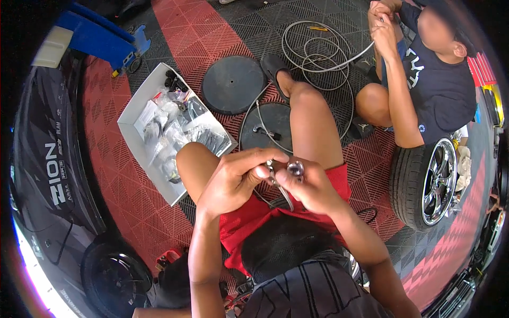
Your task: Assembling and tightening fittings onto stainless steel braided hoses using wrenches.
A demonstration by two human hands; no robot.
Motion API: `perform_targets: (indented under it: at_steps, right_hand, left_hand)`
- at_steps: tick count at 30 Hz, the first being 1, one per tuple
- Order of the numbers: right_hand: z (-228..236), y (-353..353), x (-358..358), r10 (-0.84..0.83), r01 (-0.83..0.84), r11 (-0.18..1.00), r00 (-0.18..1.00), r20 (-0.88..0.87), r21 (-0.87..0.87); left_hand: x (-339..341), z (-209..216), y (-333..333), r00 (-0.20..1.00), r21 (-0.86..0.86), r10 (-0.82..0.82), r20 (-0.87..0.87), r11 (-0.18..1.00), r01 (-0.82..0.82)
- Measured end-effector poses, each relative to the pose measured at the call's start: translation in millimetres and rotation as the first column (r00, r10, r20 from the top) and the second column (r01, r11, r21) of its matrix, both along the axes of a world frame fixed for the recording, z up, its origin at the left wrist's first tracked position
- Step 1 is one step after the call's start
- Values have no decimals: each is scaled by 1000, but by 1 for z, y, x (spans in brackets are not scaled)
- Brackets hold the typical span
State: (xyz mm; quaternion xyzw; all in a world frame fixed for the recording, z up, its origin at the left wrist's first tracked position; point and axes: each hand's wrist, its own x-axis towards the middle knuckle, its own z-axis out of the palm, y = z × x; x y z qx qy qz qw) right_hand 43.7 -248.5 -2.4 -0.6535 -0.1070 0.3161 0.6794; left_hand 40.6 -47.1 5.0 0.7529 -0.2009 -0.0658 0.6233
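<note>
The white box (142,157), its near end beside the person's left knee, holds a heap of clear plastic bags (172,135). Just to the right of that box, above the person's lap, the two hands meet closely. The left hand (233,177) has its fingers nearly closed: the thumb bends in against a small metal fitting (271,165), and the forefinger stretches over the top toward the other hand. The right hand (313,188) is curled almost shut, its thumb laid along a shiny, purplish round fitting (295,168) that pokes out above the fist; how the lower fingers sit around it cannot be told. A short length of pale hose (286,199) runs down between the hands from the small fitting; whether it joins the round one is hidden.

Beyond the box, on its right, lies one black disc (233,85); a second black disc (254,132) sits closer to the hands with a small black and silver piece (266,132) on it. Farther right of the box, a braided hose (302,69) lies in loops on the tiled floor (199,24), one end rising to a co-worker's hands (384,34). A wheel (439,183) stands upright at the far right of the box.
</note>
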Motion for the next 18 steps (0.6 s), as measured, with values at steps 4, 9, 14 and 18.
perform_targets:
  at_steps: [4, 9, 14, 18]
  right_hand:
    - [-31, 7, -18, -78, 123, 986, 934, -349, 110]
    - [-25, 8, -24, -168, 221, 958, 950, -261, 185]
    - [-20, 6, -24, -241, 241, 966, 970, -20, 92]
    - [-11, 10, -17, -238, 228, 970, 963, 125, 89]
  left_hand:
    - [-16, -23, -7, 947, -191, 54, -317, 974, -119]
    - [-25, -33, 2, 976, -51, 162, -144, 984, -171]
    - [-32, -22, 8, 925, -248, 120, -361, 944, -219]
    - [-20, -19, 19, 991, -79, 105, -80, 991, -112]
